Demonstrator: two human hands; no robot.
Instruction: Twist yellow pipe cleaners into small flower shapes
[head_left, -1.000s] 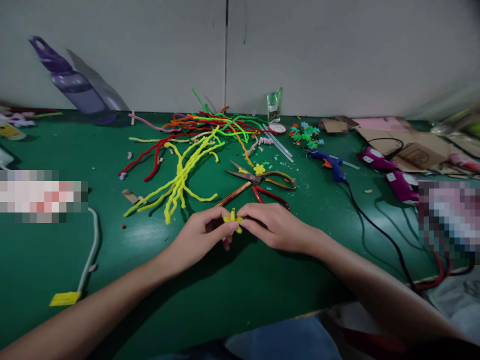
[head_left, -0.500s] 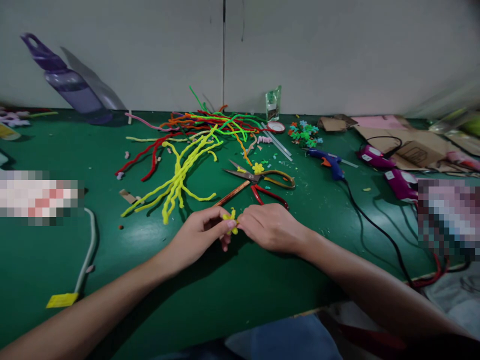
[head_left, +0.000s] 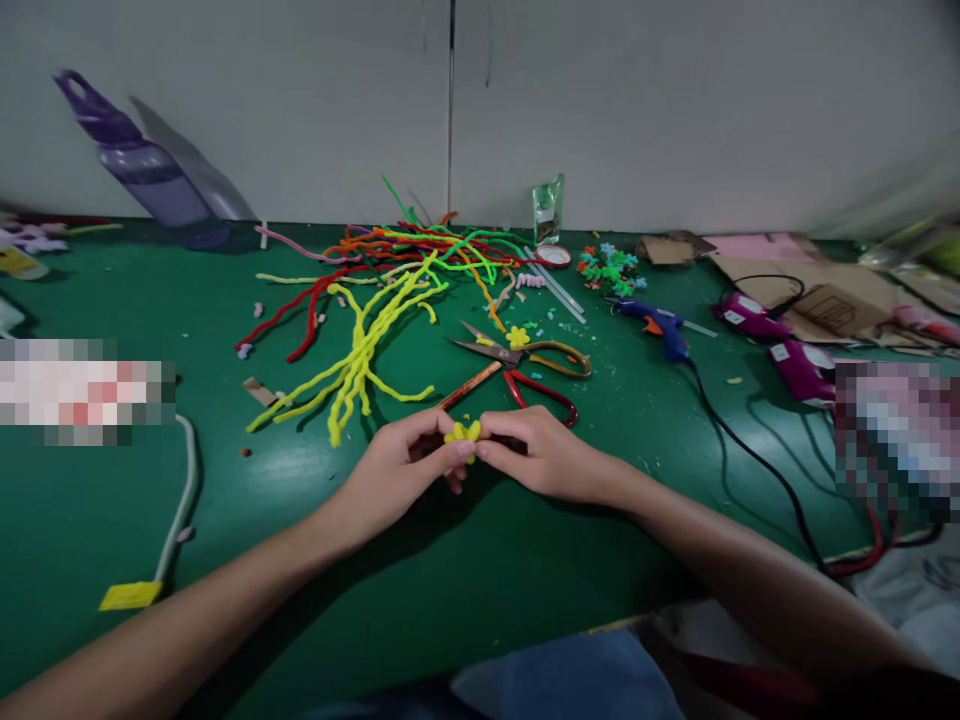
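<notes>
Between my two hands is a small yellow pipe-cleaner flower (head_left: 465, 434), its looped petals showing above the fingertips. My left hand (head_left: 409, 450) pinches its left side between thumb and fingers. From the right, my right hand (head_left: 544, 452) grips the opposite side with thumb and forefinger. Just beyond the hands lie scissors (head_left: 517, 355) with blades apart, a brown stick (head_left: 471, 386) and a red-handled tool (head_left: 544, 402), partly hidden by my right hand. A finished-looking yellow flower (head_left: 517, 337) rests by the scissors. Loose yellow pipe cleaners (head_left: 364, 345) lie to the left.
Mixed-colour pipe cleaners (head_left: 420, 240) are heaped near the wall, beside a green packet (head_left: 548, 210). A purple bottle (head_left: 154, 180) leans at back left. A blue glue gun (head_left: 660, 325) with its black cord, and cardboard (head_left: 832, 300), lie right. A grey cable (head_left: 184, 490) lies left.
My right hand has turned, its fingers opening out from a closed fist into a thumb-and-forefinger pinch on the flower. The flower's petals now sit more gathered. The view shifted slightly.
</notes>
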